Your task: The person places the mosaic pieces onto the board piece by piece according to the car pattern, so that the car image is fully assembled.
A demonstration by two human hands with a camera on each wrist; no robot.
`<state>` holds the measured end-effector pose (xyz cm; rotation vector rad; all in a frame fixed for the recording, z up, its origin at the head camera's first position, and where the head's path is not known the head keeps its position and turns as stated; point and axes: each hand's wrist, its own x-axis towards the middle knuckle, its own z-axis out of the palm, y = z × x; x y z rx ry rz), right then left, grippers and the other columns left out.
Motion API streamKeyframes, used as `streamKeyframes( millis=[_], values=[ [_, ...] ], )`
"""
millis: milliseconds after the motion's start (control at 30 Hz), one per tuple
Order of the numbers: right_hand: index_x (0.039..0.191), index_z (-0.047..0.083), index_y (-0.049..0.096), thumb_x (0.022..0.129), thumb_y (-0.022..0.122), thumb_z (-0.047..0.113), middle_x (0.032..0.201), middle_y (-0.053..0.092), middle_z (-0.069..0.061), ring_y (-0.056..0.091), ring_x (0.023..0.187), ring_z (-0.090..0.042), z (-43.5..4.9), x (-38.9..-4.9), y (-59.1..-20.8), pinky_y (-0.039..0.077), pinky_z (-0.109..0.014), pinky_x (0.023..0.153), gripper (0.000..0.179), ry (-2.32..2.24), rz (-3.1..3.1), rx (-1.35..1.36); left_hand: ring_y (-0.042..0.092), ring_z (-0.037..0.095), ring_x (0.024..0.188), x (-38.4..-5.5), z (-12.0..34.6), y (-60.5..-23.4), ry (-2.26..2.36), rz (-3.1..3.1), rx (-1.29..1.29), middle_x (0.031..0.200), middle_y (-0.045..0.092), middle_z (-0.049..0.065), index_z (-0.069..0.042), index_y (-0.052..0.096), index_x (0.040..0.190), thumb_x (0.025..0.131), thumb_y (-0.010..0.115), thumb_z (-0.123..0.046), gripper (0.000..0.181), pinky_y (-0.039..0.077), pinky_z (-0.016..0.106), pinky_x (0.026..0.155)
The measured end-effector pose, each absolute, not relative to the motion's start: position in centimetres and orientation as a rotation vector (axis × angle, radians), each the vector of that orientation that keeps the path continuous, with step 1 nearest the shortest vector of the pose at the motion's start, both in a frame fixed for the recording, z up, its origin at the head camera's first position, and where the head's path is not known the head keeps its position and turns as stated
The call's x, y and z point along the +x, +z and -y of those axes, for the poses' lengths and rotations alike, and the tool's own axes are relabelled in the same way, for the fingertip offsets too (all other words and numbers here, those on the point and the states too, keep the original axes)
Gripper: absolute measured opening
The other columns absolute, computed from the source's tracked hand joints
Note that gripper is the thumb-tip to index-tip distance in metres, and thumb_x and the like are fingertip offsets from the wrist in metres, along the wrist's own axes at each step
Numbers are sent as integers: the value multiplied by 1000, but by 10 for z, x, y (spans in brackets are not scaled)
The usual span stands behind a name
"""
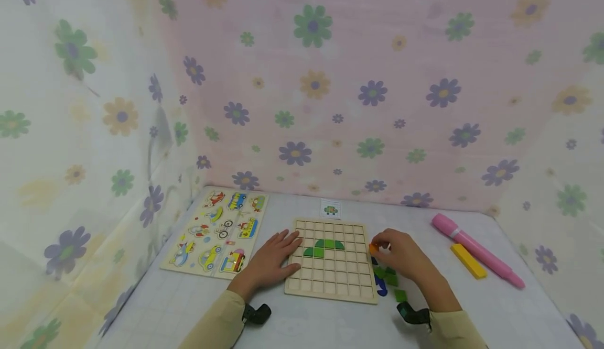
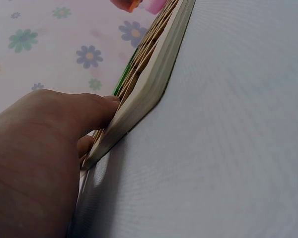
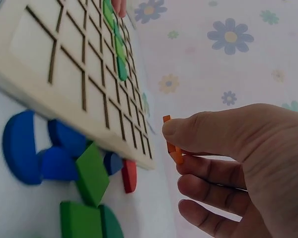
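Note:
A wooden grid board (image 1: 330, 289) lies on the table in the head view, with several green pieces (image 1: 329, 244) set in its squares. My left hand (image 1: 270, 261) rests at its left edge, fingers spread; in the left wrist view the thumb (image 2: 97, 111) touches the rim. At the board's right side my right hand (image 1: 405, 254) pinches a small orange piece (image 3: 179, 157) between thumb and forefinger. Below it lie loose blue pieces (image 3: 20, 148), a green square (image 3: 81, 220) and a red piece (image 3: 129, 176), close beside the board.
A small picture card (image 1: 331, 210) lies behind the board. To the left is a vehicle puzzle board (image 1: 200, 236). On the right lie a pink marker-shaped stick (image 1: 481, 252) and a yellow bar (image 1: 468, 261). Flowered cloth (image 1: 340, 87) hangs behind the table.

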<state>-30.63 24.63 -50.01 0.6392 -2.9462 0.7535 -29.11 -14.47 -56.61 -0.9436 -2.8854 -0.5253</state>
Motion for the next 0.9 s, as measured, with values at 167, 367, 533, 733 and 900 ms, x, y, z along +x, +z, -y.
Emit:
streamKeyframes(
  millis=[167,367,533,733,900],
  values=[
    [107,14,81,95,86,15,96,67,8,60,88,-17,-233,-310,-492,59,-41,80,13,751,2902,703,20,29,164,-292,144,-568,-508,2885,-944,177,30,2,-15,41,169,109,53,-55,73,18,46,134],
    [107,13,81,95,85,12,96,67,8,61,87,-17,-213,-316,-487,59,-41,78,13,778,2836,800,20,28,165,-293,144,-569,-493,2889,-937,178,29,1,-16,41,170,110,52,-56,73,17,44,134],
    [108,13,81,94,86,12,97,67,8,62,87,-18,-202,-317,-485,59,-40,78,14,784,2818,831,20,30,165,-293,145,-568,-519,2891,-941,177,29,2,-15,41,169,109,53,-55,73,16,46,134],
    [108,12,81,95,85,12,97,68,7,62,87,-19,-193,-315,-484,59,-39,77,14,816,2799,856,20,30,165,-293,145,-569,-525,2888,-943,177,30,3,-14,40,170,108,54,-54,74,16,46,134],
    [108,13,81,96,86,15,99,68,9,61,88,-12,-188,-314,-489,60,-38,78,13,825,2804,828,22,32,164,-292,145,-567,-533,2880,-952,177,31,5,-13,41,169,109,54,-54,74,18,48,134]
  ],
)
